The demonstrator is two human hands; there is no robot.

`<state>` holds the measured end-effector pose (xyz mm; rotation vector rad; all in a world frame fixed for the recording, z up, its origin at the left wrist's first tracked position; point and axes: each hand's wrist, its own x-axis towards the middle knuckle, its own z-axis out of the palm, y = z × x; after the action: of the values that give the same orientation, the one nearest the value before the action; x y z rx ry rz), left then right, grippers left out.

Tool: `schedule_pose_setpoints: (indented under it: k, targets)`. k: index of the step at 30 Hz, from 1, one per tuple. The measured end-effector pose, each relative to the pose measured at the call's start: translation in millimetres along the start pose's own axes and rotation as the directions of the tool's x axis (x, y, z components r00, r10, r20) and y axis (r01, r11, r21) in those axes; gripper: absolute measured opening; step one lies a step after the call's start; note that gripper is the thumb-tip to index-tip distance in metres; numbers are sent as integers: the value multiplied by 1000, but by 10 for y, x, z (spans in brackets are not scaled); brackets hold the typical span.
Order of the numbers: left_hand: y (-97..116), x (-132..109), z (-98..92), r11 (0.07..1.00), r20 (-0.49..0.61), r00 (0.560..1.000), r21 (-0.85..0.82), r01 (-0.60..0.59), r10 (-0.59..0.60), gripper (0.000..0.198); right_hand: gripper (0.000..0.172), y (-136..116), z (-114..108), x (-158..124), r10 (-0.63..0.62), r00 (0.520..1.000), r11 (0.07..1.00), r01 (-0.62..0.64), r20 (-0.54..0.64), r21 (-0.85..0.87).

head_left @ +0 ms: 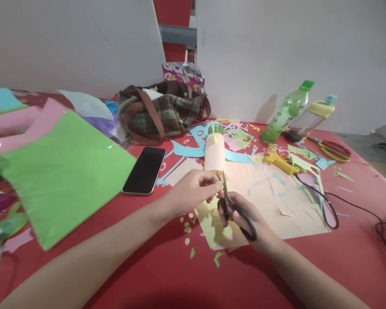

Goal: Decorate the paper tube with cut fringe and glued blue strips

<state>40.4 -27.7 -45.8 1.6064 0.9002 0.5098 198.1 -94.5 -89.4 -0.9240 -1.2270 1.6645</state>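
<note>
My right hand (244, 221) is closed through the black handles of a pair of scissors (234, 206), blades pointing up and away. My left hand (193, 191) pinches a small yellow paper piece (210, 198) right at the blades. Both hands hover over a pale yellow sheet (220, 229) on the red table (167, 274). Just beyond stands a bottle wrapped in peach paper (214, 153) with a green cap.
A black phone (144, 170) and a large green sheet (61, 171) lie to the left, a plaid bag (161, 113) behind. A yellow glue gun (278, 159) with a black cord (328, 206), two bottles (286, 111) and red-handled scissors (333, 150) sit right. Paper scraps are scattered about.
</note>
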Motion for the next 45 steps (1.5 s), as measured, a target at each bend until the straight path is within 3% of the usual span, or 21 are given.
schedule_pose_setpoints:
  k: [13,25,32,36,41,45]
  targets:
    - [-4,-10,-35,1000,54,998,3,14,-14,20,34,-5,0,-7,-20,999,1000,20,39,-20]
    - [-43,-16,-137,990,127,990,140,36,-54,22,32,-39,18,-11,33,999,999,-32,32,-33]
    - [-45,2,-158,988,132,991,151,13,-33,20,34,-15,35,10,62,998,998,-63,-28,-18]
    - [-33,-7,-139,985,147,987,167,43,-68,20,39,5,26,28,-12,993,1000,9,-116,-24]
    - [2,-33,-55,970,223,968,234,58,-111,17,39,30,6,31,-52,988,998,58,-148,39]
    - [-8,-29,24,949,293,944,310,57,-153,13,34,33,3,29,-44,972,999,43,-232,-11]
